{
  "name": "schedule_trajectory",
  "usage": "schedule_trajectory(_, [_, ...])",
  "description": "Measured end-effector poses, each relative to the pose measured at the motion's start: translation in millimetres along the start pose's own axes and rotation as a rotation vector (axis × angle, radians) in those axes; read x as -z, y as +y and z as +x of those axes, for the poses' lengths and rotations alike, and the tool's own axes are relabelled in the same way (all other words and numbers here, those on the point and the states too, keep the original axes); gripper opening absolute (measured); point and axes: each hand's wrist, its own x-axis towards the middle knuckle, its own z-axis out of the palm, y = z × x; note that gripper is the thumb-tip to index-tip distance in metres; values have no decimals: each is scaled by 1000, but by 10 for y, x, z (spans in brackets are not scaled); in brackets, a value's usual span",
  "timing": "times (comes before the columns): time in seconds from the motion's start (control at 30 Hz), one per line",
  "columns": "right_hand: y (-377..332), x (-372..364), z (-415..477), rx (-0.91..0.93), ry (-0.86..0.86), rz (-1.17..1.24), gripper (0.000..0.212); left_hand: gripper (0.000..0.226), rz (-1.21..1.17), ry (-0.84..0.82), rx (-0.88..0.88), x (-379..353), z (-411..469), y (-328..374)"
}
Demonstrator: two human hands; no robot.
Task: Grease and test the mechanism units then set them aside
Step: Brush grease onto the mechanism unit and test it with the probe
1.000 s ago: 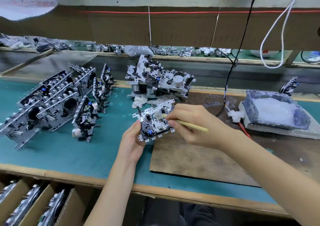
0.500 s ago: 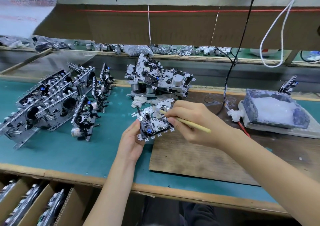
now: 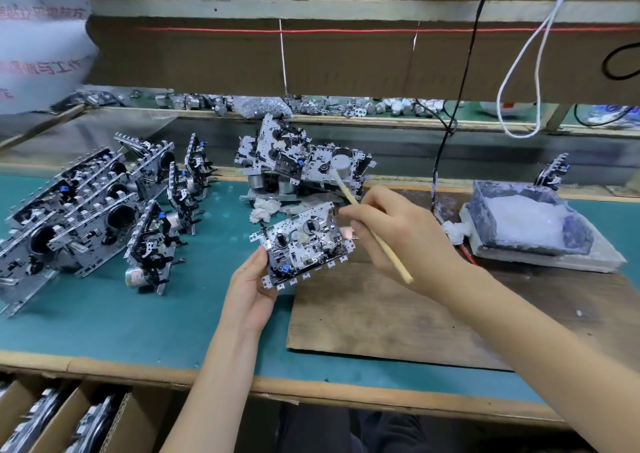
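boxes: cardboard, under the bench's front edge at lower left, with metal units standing in them.
left hand: grips the lower left corner of the mechanism unit. the thumb lies on the near edge and the fingers curl out of sight beneath.
mechanism unit: held just above the green mat, at the near left corner of the wooden board. it is tilted, with two round hubs and a small blue part facing the camera.
right hand: just right of the held unit, fingers pinched round a brush.
brush: a pale stick on a slant. its white tip is lifted clear of the held unit and points up toward the far pile, and its butt end pokes out below the hand.
white wad: crumpled on the mat, just behind the held unit.
grease tray: well right of the hands, grubby, with white grease inside, resting on a pale slab.
left rows: many units stand on edge on the mat, well left of the hands.
far pile: units heaped at the back of the mat, behind the wad.
black cable: hangs down to the bench between the pile and the tray.
white cable: loops down from above at right.
rear shelf: strewn with small metal parts.
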Motion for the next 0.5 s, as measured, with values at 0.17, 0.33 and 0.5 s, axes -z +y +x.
schedule_trajectory(0.17, [300, 61, -285, -443, -268, -398, 28, 32, -35, 38, 15, 0, 30, -13])
schedule_trajectory(0.33, [433, 200, -593, -740, -526, -641, 24, 22, 1, 26, 22, 14, 45, -21])
schedule_trajectory(0.5, [412, 196, -747, -776, -750, -610, 28, 25, 9, 7, 17, 17, 43, -34])
